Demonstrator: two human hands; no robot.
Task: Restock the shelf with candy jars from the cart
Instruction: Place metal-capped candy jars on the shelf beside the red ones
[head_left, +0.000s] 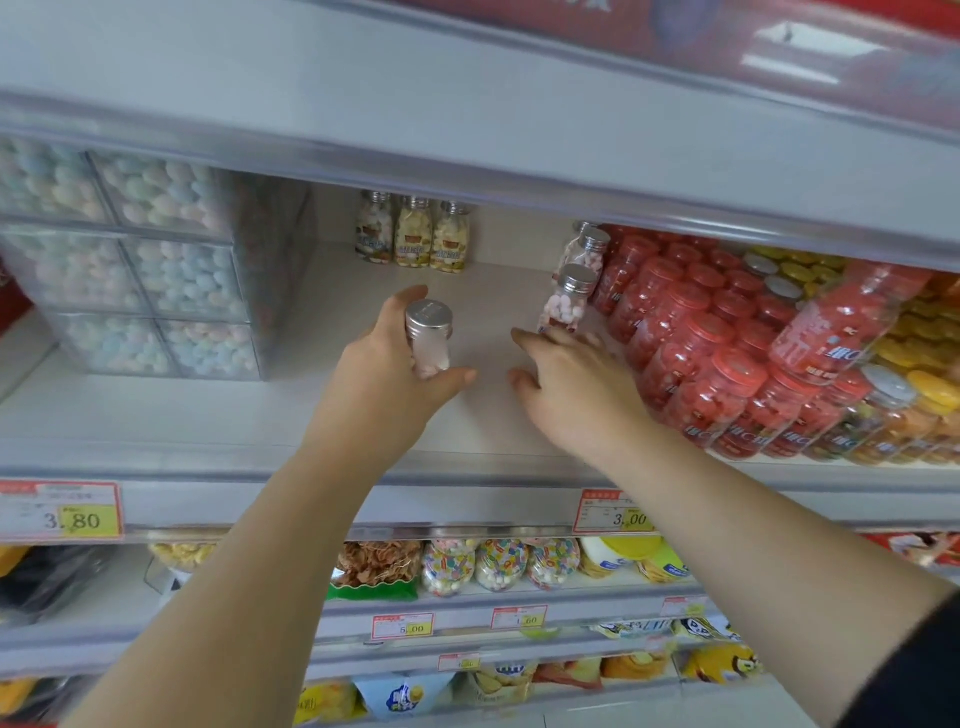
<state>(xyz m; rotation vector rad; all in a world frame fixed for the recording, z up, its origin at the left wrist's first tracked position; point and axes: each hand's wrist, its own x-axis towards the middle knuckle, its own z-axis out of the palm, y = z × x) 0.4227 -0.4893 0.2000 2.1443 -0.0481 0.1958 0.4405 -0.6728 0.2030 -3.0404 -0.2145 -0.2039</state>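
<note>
Left hand (395, 369): gripping one silver-capped candy jar (429, 332) over the shelf (311, 410). Right hand (576, 387): lying open, fingers spread, just before at least two pink-candy jars (567, 301). Three yellow-candy jars (414, 236) are standing at the back.

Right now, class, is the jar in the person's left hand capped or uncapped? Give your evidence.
Capped: a silver lid sits squarely on top of the jar that the left hand grips.
</note>
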